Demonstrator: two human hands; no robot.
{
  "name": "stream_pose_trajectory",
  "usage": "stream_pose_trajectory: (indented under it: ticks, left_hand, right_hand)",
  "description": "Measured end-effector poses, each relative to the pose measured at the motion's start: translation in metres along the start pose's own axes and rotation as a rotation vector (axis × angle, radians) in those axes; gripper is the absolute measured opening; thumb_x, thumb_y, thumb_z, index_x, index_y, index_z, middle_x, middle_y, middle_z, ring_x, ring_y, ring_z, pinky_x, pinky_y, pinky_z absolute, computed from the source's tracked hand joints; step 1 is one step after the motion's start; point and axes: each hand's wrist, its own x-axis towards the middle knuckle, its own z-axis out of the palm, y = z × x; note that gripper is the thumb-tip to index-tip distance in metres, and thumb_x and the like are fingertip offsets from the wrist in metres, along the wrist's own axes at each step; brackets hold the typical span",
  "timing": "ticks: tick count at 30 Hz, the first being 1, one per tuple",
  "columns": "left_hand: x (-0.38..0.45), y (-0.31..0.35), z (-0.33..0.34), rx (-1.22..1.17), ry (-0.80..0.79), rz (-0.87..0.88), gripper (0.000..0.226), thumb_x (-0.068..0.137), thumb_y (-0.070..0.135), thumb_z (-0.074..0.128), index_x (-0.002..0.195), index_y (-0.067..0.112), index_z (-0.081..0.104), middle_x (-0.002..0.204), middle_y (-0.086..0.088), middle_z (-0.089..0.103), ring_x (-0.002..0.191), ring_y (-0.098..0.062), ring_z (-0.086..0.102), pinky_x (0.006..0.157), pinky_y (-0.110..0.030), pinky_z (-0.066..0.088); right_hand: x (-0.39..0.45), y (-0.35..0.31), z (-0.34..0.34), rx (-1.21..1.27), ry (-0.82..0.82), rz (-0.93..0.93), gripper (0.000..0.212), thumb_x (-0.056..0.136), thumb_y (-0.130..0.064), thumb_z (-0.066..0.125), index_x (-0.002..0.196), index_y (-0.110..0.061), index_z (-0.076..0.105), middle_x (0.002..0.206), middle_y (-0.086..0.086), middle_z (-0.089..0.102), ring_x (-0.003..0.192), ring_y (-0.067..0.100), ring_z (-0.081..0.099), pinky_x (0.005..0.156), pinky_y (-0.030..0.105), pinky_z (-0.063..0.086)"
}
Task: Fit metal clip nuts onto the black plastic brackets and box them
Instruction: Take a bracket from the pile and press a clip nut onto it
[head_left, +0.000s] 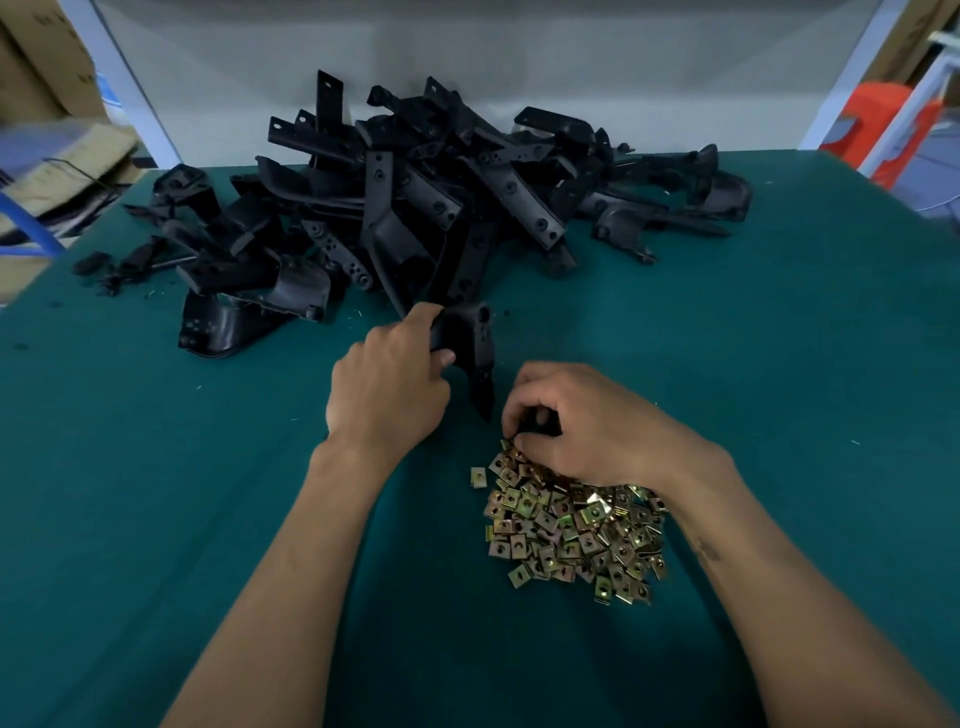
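1. Left hand, centre of frame, is gripping a black bracket: fingers wrapping over its upper edge, thumb pressing the near side. Bracket is standing roughly upright, lower tip pointing down toward the mat.
2. Right hand, just right of centre, is curling its fingers down at the upper edge of the clip nut pile. Looks like it is pinching a nut, but the fingertips are hiding it, so I cannot tell whether a nut is actually in hand.
3. Clip nuts are lying heaped in the lower centre-right on the green mat, one stray nut sitting just left of the heap.
4. Unfitted bracket pile is filling the upper centre, just beyond the held bracket.
5. No packing box is showing for certain; cardboard cartons are only visible in the upper left, off the table.
6. Step in hand, by my read: picking a nut for the held bracket.
7. Next move is calling for lining the nut's open side up with a bracket tab and pushing it on over a hole.
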Motion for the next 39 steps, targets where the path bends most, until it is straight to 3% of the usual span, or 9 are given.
stream_pose_trajectory:
  ticks: [4,7,11,14,17,24,30,34,39]
  left_hand:
    - [0.001,-0.004,0.000,-0.067,-0.014,-0.064,0.040,0.096,0.025,0.061,0.135,0.026,0.054,0.107,-0.010,0.070,0.096,-0.043,0.061,0.070,-0.040,0.037]
    - [0.002,-0.008,-0.003,-0.126,0.037,-0.093,0.039,0.096,0.024,0.059,0.134,0.026,0.053,0.107,-0.008,0.071,0.094,-0.041,0.062,0.069,-0.040,0.038]
    - [-0.003,0.004,0.000,-0.004,-0.003,-0.020,0.034,0.096,0.025,0.056,0.129,0.028,0.050,0.097,-0.008,0.069,0.082,-0.040,0.061,0.063,-0.040,0.036]
    - [-0.006,0.010,-0.001,-0.026,0.018,-0.032,0.033,0.095,0.026,0.056,0.127,0.031,0.054,0.098,-0.007,0.071,0.085,-0.040,0.062,0.064,-0.040,0.038]
    - [-0.008,0.008,-0.005,-0.132,0.093,-0.072,0.038,0.094,0.023,0.059,0.129,0.037,0.056,0.101,-0.003,0.073,0.087,-0.039,0.063,0.064,-0.039,0.042]
    - [-0.007,0.014,-0.007,-0.238,0.244,-0.113,0.039,0.095,0.021,0.055,0.132,0.034,0.054,0.099,0.000,0.073,0.086,-0.033,0.065,0.064,-0.039,0.043]
    - [-0.003,0.009,-0.010,-0.375,0.257,-0.177,0.039,0.096,0.020,0.054,0.132,0.033,0.057,0.097,0.004,0.073,0.087,-0.028,0.065,0.070,-0.045,0.053]
    - [-0.002,0.010,-0.010,-0.376,0.200,-0.203,0.037,0.093,0.029,0.051,0.129,0.037,0.058,0.099,0.009,0.072,0.090,-0.025,0.065,0.073,-0.045,0.054]
    - [0.000,0.008,-0.009,-0.398,0.118,-0.178,0.036,0.091,0.034,0.048,0.125,0.038,0.059,0.097,0.011,0.072,0.091,-0.024,0.067,0.075,-0.049,0.056]
  right_hand:
    - [-0.002,0.006,-0.003,0.057,0.011,0.003,0.029,0.094,-0.009,0.068,0.110,-0.033,0.074,0.102,-0.018,0.059,0.090,0.002,0.057,0.080,0.028,0.050]
    - [-0.005,0.008,-0.006,0.126,-0.020,0.006,0.038,0.096,-0.004,0.064,0.108,-0.038,0.077,0.105,-0.020,0.061,0.088,0.000,0.058,0.073,0.020,0.044]
    - [-0.002,0.006,-0.006,-0.001,-0.075,0.008,0.029,0.097,-0.019,0.066,0.109,-0.043,0.076,0.103,-0.024,0.055,0.094,-0.002,0.054,0.080,0.028,0.046]
    - [0.000,0.001,-0.002,-0.028,-0.072,-0.002,0.019,0.095,-0.029,0.071,0.108,-0.042,0.075,0.099,-0.022,0.053,0.090,-0.003,0.051,0.077,0.028,0.045]
    - [0.002,-0.002,0.002,-0.058,-0.041,-0.016,0.016,0.095,-0.028,0.072,0.108,-0.038,0.073,0.097,-0.019,0.053,0.089,-0.001,0.051,0.078,0.035,0.050]
    - [0.001,0.004,0.008,-0.067,0.016,-0.029,0.006,0.096,-0.026,0.069,0.096,-0.032,0.066,0.096,-0.019,0.052,0.089,0.000,0.052,0.076,0.034,0.048]
    - [0.004,0.000,0.011,-0.115,0.025,-0.038,0.036,0.098,-0.032,0.065,0.134,-0.037,0.061,0.111,-0.019,0.052,0.090,0.000,0.049,0.077,0.030,0.047]
    - [0.005,-0.004,0.012,-0.154,0.051,-0.039,0.017,0.099,-0.030,0.063,0.115,-0.031,0.067,0.108,-0.016,0.052,0.096,0.008,0.052,0.075,0.032,0.045]
    - [0.003,-0.005,0.014,-0.124,0.068,-0.033,0.006,0.097,-0.029,0.065,0.101,-0.030,0.061,0.105,-0.017,0.052,0.092,0.008,0.052,0.075,0.034,0.049]
